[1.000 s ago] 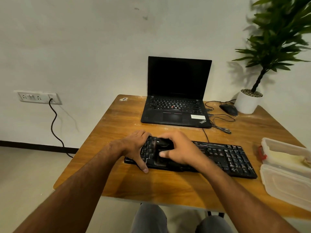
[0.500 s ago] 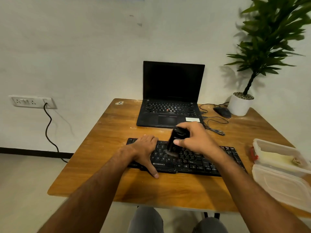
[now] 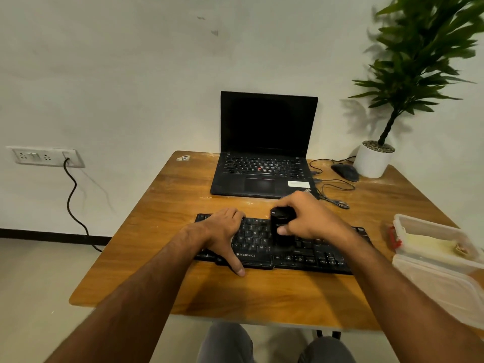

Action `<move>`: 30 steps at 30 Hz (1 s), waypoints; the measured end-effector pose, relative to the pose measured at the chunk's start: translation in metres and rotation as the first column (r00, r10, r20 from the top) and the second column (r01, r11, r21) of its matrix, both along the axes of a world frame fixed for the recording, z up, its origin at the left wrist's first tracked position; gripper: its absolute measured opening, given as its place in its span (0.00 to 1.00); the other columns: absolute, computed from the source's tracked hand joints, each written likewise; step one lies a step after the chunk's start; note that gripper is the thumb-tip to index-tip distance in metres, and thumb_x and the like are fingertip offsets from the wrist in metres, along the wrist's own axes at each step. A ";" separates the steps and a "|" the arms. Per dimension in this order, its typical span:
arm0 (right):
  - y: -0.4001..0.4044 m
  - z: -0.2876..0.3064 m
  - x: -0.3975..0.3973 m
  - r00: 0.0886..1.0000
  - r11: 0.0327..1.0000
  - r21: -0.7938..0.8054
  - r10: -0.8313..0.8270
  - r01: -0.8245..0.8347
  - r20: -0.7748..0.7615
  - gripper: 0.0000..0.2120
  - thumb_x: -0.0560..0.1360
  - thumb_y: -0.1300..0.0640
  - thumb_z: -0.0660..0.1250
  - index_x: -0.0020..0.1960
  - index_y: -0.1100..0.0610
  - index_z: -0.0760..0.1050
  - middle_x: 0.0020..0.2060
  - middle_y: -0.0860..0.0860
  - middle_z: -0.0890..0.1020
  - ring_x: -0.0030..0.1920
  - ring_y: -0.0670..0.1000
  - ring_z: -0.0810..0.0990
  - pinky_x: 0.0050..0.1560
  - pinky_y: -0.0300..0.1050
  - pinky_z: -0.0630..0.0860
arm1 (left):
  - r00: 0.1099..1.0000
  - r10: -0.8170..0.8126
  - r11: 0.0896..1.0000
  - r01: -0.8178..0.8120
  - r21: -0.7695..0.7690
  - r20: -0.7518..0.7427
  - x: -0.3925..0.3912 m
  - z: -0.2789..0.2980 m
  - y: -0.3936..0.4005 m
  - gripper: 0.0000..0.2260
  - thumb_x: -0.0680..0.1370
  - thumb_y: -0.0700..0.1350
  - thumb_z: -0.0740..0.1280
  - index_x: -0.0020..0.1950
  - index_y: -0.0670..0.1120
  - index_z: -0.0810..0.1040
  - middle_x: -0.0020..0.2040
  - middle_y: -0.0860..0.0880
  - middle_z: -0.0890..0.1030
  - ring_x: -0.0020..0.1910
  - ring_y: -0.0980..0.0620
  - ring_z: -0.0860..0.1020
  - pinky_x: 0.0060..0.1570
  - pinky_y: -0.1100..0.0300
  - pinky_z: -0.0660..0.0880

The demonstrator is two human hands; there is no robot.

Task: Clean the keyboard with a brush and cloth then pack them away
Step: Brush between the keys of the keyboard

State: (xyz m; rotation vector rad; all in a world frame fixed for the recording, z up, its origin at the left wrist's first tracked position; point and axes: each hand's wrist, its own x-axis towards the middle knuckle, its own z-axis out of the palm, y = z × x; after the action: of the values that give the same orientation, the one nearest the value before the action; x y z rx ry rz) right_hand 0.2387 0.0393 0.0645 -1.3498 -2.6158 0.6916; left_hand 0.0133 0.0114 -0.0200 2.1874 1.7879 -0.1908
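Brush (image 3: 280, 227) moved rt, rt hand (image 3: 311, 218) gripping; lt hand (image 3: 222, 231) flat on kbd (image 3: 314, 255).

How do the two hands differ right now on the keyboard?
The left hand lies flat on the keyboard, fingers spread, thumb over the front edge; the right hand curls round the black brush. The left sits at the keyboard's left end, the right near its middle. Both are over the keys.

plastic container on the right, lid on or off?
Off. The container stands open with pale contents showing inside; its clear lid lies flat on the table just in front of it.
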 end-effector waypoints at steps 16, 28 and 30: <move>0.014 -0.005 0.016 0.984 0.992 -0.071 -0.113 0.103 -0.139 0.18 0.69 0.63 0.78 0.57 0.50 0.83 0.50 0.47 0.84 0.55 0.49 0.81 0.58 0.52 0.78 | 1.000 -0.005 1.000 0.005 -0.003 0.007 -0.001 -0.001 -0.001 0.62 0.59 0.69 0.82 0.81 0.43 0.55 0.72 0.49 0.63 0.71 0.50 0.63 0.78 0.51 0.62; 0.021 -0.001 0.010 0.978 0.994 -0.001 -0.111 0.112 0.175 0.21 0.70 0.61 0.78 0.61 0.50 0.81 0.56 0.49 0.82 0.59 0.52 0.80 0.59 0.50 0.77 | 1.000 -0.008 1.000 0.008 -0.003 0.015 -0.001 0.000 -0.003 0.62 0.60 0.69 0.82 0.82 0.44 0.53 0.72 0.49 0.63 0.71 0.50 0.63 0.78 0.51 0.62; 0.017 0.001 0.002 0.979 0.996 0.038 -0.092 0.087 0.182 0.23 0.69 0.60 0.78 0.63 0.49 0.80 0.58 0.49 0.82 0.60 0.52 0.79 0.59 0.48 0.76 | 1.000 -0.005 1.000 0.005 -0.007 0.004 0.000 0.001 -0.003 0.63 0.60 0.68 0.82 0.82 0.44 0.53 0.73 0.49 0.63 0.72 0.50 0.63 0.78 0.52 0.62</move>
State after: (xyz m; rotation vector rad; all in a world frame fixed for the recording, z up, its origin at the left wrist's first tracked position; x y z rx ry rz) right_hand 0.2408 0.0564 0.0651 -1.5814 -2.6701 0.5366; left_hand 0.0137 0.0085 -0.0186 2.1860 1.7777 -0.1936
